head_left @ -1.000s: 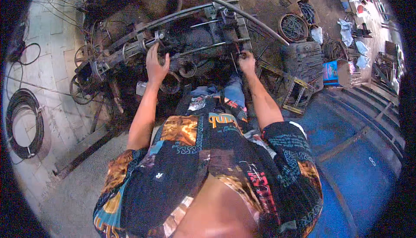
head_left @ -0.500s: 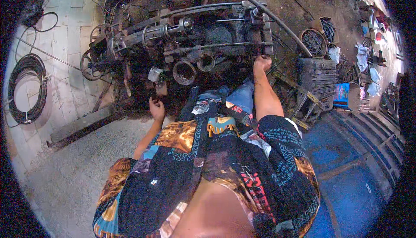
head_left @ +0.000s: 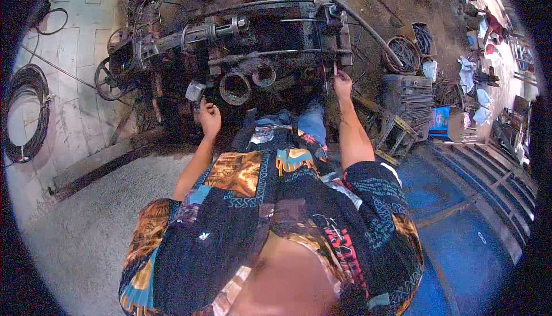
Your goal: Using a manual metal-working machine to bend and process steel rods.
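The machine [head_left: 241, 60] stands before the person. The right hand [head_left: 343, 85] is at its right end, fingers curled; whether they grip anything I cannot tell. The left hand [head_left: 209, 120], half open, is just below a silvery box [head_left: 195, 90]. Farther out, a pipe [head_left: 352, 13] slants across; a coil [head_left: 42, 106] is far left.

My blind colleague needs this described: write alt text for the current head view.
A person's left hand is near a small pale boxy object, the right hand by the right end of a dark workshop machine; coiled black cable lies far left.
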A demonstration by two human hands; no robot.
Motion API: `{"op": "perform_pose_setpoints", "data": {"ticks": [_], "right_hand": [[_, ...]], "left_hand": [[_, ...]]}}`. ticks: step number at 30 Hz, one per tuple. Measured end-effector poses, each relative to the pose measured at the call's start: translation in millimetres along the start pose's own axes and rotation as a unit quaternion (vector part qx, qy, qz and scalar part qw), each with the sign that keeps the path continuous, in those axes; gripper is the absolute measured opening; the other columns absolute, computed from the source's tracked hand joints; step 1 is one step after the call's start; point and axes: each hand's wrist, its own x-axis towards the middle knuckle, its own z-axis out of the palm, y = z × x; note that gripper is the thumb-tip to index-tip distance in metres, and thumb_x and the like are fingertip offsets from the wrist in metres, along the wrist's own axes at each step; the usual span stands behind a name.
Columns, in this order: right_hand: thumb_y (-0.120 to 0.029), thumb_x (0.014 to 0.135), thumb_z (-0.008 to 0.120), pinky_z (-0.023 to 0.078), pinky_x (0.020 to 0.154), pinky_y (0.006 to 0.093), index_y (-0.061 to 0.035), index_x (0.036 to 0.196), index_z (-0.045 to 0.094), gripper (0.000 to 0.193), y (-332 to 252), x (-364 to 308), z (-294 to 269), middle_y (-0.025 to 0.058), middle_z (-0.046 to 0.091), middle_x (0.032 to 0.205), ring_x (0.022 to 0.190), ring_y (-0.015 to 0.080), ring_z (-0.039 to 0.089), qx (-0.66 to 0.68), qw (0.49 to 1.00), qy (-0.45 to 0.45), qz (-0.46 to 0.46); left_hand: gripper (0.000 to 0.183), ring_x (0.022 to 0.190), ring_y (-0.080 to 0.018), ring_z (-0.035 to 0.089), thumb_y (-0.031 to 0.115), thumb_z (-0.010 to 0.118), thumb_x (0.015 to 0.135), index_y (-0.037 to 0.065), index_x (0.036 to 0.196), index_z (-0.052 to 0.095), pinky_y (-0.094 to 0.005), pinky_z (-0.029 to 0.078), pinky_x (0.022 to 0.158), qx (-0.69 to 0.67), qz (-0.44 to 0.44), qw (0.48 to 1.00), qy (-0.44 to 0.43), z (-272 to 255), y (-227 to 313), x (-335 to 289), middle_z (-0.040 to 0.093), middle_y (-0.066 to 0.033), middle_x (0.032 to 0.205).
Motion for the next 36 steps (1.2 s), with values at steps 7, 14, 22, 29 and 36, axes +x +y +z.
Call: {"op": "perform_pose_setpoints", "data": {"ticks": [7, 14, 22, 29, 36], "right_hand": [[-0.025, 0.086, 0.048, 0.046, 0.059, 0.0386, -0.0018, 0.095, 0.063, 0.029, 4, -8, -14, 0.0133, 0.06, 0.067, 0.063, 0.0215, 0.059, -0.088, 0.981, -0.07, -0.156], [-0.03, 0.086, 0.046, 0.036, 0.047, 0.0253, -0.0051, 0.092, 0.066, 0.032, 7, -43, -49, 0.0006, 0.051, 0.061, 0.053, 0.0105, 0.047, 0.04, 0.965, -0.231, 0.118], [-0.024, 0.083, 0.057, 0.049, 0.074, 0.0402, -0.0034, 0.103, 0.063, 0.029, -41, -86, 15, 0.0218, 0.062, 0.099, 0.083, 0.0339, 0.063, -0.163, 0.933, -0.281, -0.154], [-0.016, 0.079, 0.055, 0.05, 0.069, 0.0455, -0.006, 0.103, 0.062, 0.027, -81, -126, 74, 0.0211, 0.06, 0.092, 0.073, 0.0394, 0.06, -0.169, 0.872, -0.189, -0.418], [-0.013, 0.078, 0.055, 0.051, 0.065, 0.0453, -0.008, 0.1, 0.064, 0.024, -113, -145, 83, 0.0186, 0.058, 0.088, 0.077, 0.0362, 0.061, -0.312, 0.822, -0.204, -0.431]], "left_hand": [[0.053, 0.07, -0.0138, 0.055, 0.005, 0.055, 0.082, -0.003, 0.131, 0.036, -0.0279, 0.047, 0.066, 0.035, 0.003, 0.999, 0.024, 0, -19, -2, 0.057, -0.0089, 0.092], [0.052, 0.067, -0.0122, 0.054, 0.004, 0.053, 0.081, -0.003, 0.13, 0.037, -0.0257, 0.047, 0.063, -0.001, -0.034, 0.999, 0.005, 6, -31, -6, 0.055, -0.007, 0.087], [0.052, 0.072, -0.0228, 0.058, 0.008, 0.056, 0.079, -0.004, 0.127, 0.04, -0.0334, 0.048, 0.067, 0.039, 0.01, 0.999, 0.016, 21, -12, -22, 0.058, -0.0132, 0.09], [0.052, 0.076, -0.0246, 0.059, 0.01, 0.056, 0.081, -0.003, 0.128, 0.039, -0.0357, 0.048, 0.071, 0.056, -0.013, 0.998, 0.014, 17, -3, -28, 0.058, -0.0142, 0.094], [0.052, 0.075, -0.0242, 0.059, 0.009, 0.055, 0.081, -0.003, 0.128, 0.038, -0.0353, 0.048, 0.071, 0.041, -0.074, 0.996, 0.01, 10, -23, -46, 0.058, -0.0139, 0.094]]}}
